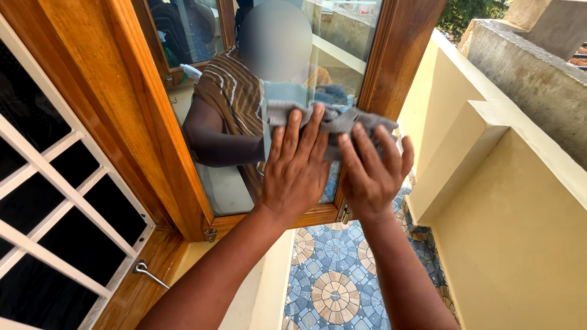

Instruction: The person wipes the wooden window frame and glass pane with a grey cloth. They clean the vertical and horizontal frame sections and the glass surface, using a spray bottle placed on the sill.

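My left hand [296, 168] and my right hand [372, 171] both press a grey cloth [333, 119] flat against the glass pane [226, 183] of an open wooden window shutter [153, 122]. Fingers of both hands are spread over the cloth's lower edge. The glass mirrors a person in a brown striped garment, holding the same cloth. The cloth's upper part shows above my fingertips; its lower part is hidden under my hands.
A white window grille [55, 195] with dark openings fills the left. A metal stay hook [150, 275] hangs at the sill. Below lies a patterned tile floor [336, 287]. A cream parapet wall [507, 201] runs along the right.
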